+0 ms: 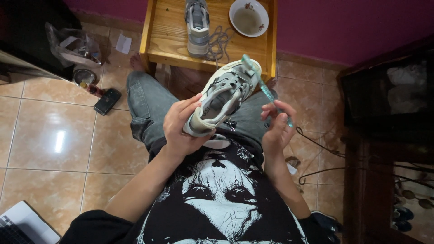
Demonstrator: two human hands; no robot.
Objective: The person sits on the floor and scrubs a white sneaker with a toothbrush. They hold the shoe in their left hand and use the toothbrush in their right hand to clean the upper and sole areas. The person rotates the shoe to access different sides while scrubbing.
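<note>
My left hand grips the heel end of a white and grey sneaker without laces, held over my lap with its toe pointing away. My right hand holds a translucent teal toothbrush by its handle, with the brush head resting against the toe of the sneaker. A second grey sneaker stands on a low wooden table ahead of me, loose grey laces beside it. A white bowl of murky water sits on the same table.
A black phone lies on the tiled floor at the left, near a small metal tin and a plastic bag. A laptop corner shows at bottom left. Dark furniture and cables stand to the right.
</note>
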